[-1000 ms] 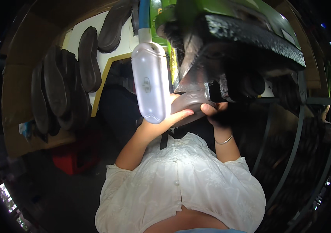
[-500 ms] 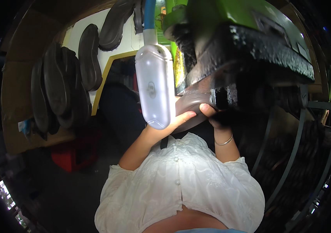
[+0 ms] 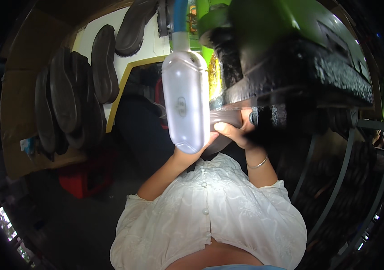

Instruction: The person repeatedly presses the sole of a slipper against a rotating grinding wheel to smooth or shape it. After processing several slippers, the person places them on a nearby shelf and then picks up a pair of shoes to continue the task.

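A dark grey shoe sole [image 3: 226, 120] is held up against the underside of a black press plate [image 3: 300, 76] on a green machine [image 3: 273, 27]. My right hand [image 3: 236, 133], with a thin bangle at the wrist, grips the sole's near edge. My left hand [image 3: 193, 153] holds the sole from below on its left side, mostly hidden behind a translucent white capsule-shaped case [image 3: 185, 101] hanging on a blue strap [image 3: 179, 15]. My white buttoned blouse [image 3: 210, 211] fills the lower middle.
Several dark shoe soles [image 3: 63, 101] hang in rows on a cardboard and white wall at the left. A red box [image 3: 84, 177] stands on the dark floor below them. A grey metal wire guard [image 3: 358, 171] curves along the right.
The sole has gone a little further under the black plate, and my fingers have shifted on its edge. The hanging white case has swung slightly to the right.
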### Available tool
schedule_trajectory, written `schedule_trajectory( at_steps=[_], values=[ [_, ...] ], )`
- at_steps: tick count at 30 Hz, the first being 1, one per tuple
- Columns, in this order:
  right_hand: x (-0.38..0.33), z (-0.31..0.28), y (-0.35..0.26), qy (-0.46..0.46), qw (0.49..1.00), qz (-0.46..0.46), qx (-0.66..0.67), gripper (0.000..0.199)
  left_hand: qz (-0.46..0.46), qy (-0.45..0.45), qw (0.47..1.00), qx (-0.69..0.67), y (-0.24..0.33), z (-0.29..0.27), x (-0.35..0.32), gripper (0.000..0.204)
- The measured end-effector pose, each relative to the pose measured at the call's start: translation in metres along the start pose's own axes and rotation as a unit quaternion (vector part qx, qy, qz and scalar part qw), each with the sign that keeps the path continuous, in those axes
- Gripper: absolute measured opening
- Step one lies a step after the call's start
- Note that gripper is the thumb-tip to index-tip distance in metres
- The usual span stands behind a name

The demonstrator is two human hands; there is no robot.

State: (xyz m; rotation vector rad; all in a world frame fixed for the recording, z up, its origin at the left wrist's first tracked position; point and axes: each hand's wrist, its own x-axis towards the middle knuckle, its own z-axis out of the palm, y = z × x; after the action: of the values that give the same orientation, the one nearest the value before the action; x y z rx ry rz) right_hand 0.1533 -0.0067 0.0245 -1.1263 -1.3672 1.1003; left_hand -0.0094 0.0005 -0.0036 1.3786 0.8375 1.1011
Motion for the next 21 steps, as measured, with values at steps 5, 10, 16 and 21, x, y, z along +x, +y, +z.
schedule_trajectory(
  at_steps=[5, 10, 16, 21],
  values=[
    [0.015, 0.016, -0.008, -0.016, 0.996, -0.056, -0.072, 0.039, -0.021, 0.126, 0.991, -0.034, -0.014, 0.013, -0.021, 0.041],
    [0.018, 0.026, 0.002, -0.011, 0.997, -0.071, -0.003, 0.046, 0.026, 0.125, 0.991, -0.051, 0.002, 0.011, -0.011, 0.043],
    [-0.029, -0.007, 0.056, -0.083, 0.975, 0.091, 0.185, 0.065, 0.036, -0.017, 0.998, 0.042, 0.029, 0.016, 0.017, 0.030],
    [-0.079, -0.015, 0.094, -0.172, 0.954, 0.245, -0.021, 0.053, -0.034, -0.026, 0.998, -0.053, 0.043, 0.032, 0.033, 0.028]
  ],
)
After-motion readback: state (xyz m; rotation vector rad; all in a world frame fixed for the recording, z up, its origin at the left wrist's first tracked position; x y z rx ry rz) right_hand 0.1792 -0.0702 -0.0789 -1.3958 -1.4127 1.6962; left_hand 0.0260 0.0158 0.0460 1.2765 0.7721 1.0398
